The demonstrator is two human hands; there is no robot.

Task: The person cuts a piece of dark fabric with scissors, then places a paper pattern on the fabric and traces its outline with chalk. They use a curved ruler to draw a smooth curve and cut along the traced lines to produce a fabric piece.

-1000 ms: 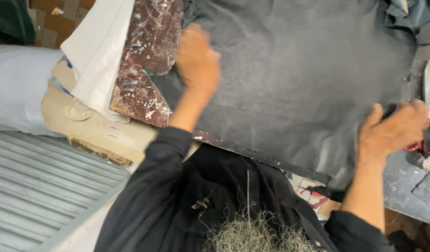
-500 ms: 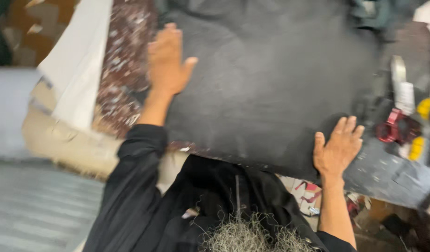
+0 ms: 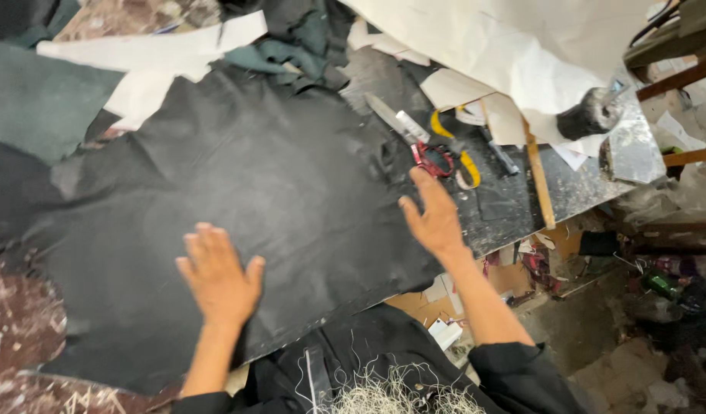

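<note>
A large sheet of black leather lies spread across a worktable. My left hand rests flat on it near the front edge, fingers apart. My right hand lies open at the sheet's right edge, fingertips close to a pair of red-handled scissors. A second pair with yellow handles lies just beyond them. Neither hand holds anything.
Big sheets of pale paper cover the table's far right, with a dark round hammer head and a wooden strip beside them. White and dark green scraps lie at the back. Clutter fills the floor on the right.
The view has swung so more of the table's right side shows. My left hand moved nearer the front edge, and my right hand slid up the sheet's edge toward the scissors.
</note>
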